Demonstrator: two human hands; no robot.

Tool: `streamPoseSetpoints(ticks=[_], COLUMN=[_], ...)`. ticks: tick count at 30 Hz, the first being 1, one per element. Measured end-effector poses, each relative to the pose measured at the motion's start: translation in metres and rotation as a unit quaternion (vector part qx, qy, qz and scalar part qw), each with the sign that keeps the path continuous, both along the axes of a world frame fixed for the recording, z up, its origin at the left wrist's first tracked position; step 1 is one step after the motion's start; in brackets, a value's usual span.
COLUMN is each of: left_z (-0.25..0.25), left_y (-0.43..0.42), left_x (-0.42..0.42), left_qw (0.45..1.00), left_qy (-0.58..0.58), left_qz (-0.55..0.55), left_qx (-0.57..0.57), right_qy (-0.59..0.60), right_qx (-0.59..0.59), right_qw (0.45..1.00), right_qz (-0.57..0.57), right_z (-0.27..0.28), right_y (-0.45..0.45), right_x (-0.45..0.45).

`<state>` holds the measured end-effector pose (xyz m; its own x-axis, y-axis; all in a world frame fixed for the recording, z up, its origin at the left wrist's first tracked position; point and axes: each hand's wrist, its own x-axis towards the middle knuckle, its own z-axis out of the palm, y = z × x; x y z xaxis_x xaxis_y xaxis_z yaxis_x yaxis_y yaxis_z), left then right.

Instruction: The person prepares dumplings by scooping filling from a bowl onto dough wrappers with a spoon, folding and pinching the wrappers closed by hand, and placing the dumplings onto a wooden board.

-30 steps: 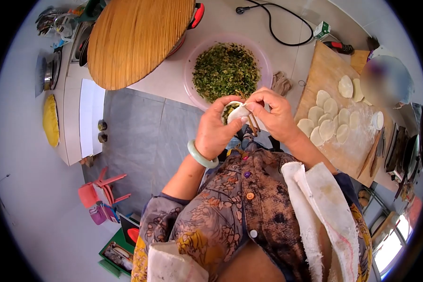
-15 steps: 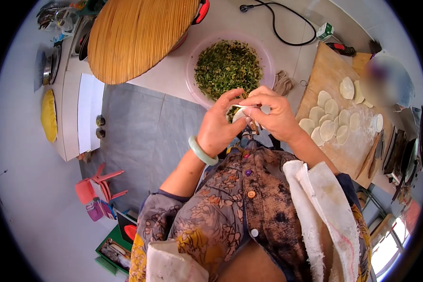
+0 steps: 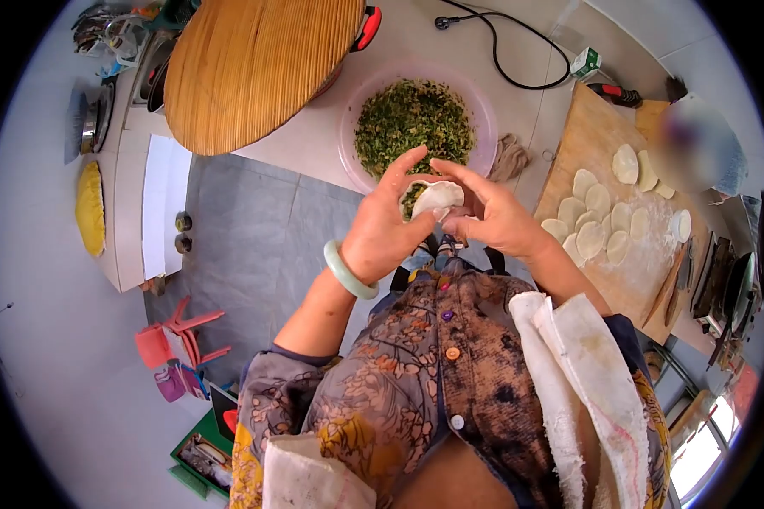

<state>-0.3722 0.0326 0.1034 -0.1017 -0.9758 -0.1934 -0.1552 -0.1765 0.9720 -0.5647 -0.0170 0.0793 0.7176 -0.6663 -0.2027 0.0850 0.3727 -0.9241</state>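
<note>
A white, half-folded dumpling (image 3: 439, 198) is held between my two hands, over the near edge of a pink bowl (image 3: 489, 127). Some green filling shows at its left side. My left hand (image 3: 382, 225), with a pale green bangle (image 3: 348, 271) at the wrist, grips it with the thumb on its near side. My right hand (image 3: 502, 222) curves round its right side, thumb by the lower edge and index finger raised beyond it. The undersides of the fingers are hidden. Chopped green filling (image 3: 412, 123) lies in the bowl.
On the right, a floured wooden board (image 3: 569, 127) carries several round dough wrappers (image 3: 598, 197). A large slatted round lid (image 3: 259, 72) stands at the back left. A black cord (image 3: 494, 42) and a crumpled cloth (image 3: 511, 159) lie on the counter (image 3: 314, 144).
My fingers have loosened from their pinch and spread round the dumpling, so its folded white side shows more. My left hand has shifted slightly left.
</note>
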Motion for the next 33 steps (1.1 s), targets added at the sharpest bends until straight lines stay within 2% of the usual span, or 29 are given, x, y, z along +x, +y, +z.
streamPoseSetpoints(ticks=[1,4,7,10,11,14,20,26,33], left_z=[0.011,0.025,0.045,0.055,0.050,0.033,0.024,0.019,0.020], left_y=[-0.001,-0.005,-0.006,-0.001,0.001,0.003,0.002,0.002,-0.001], left_x=[0.000,-0.001,-0.010,-0.022,-0.022,-0.018,-0.024,-0.023,-0.020], left_qw=[0.999,0.998,0.993,0.999,0.997,0.991,0.974,0.972,0.971], left_qy=[-0.025,-0.033,-0.092,0.020,0.064,-0.026,-0.071,-0.083,-0.102], left_qz=[-0.014,-0.046,-0.047,0.010,0.021,0.003,0.054,0.070,0.064], left_qx=[0.017,-0.018,-0.054,-0.041,-0.030,-0.133,-0.206,-0.207,-0.204], right_qy=[-0.030,-0.020,-0.069,-0.135,-0.140,-0.154,-0.146,-0.153,-0.105], right_qx=[0.019,0.000,0.004,-0.019,-0.014,0.006,0.042,0.037,-0.002], right_qw=[0.999,0.999,0.996,0.987,0.985,0.981,0.979,0.976,0.985], right_qz=[-0.008,-0.033,-0.057,-0.088,-0.096,-0.118,-0.138,-0.149,-0.135], right_z=[-0.001,0.007,0.006,0.000,0.000,0.001,0.005,0.004,0.004], right_y=[0.001,0.000,0.000,0.001,0.001,0.002,0.008,0.009,0.010], right_x=[0.002,0.004,0.003,0.004,0.003,0.000,-0.001,0.003,0.001])
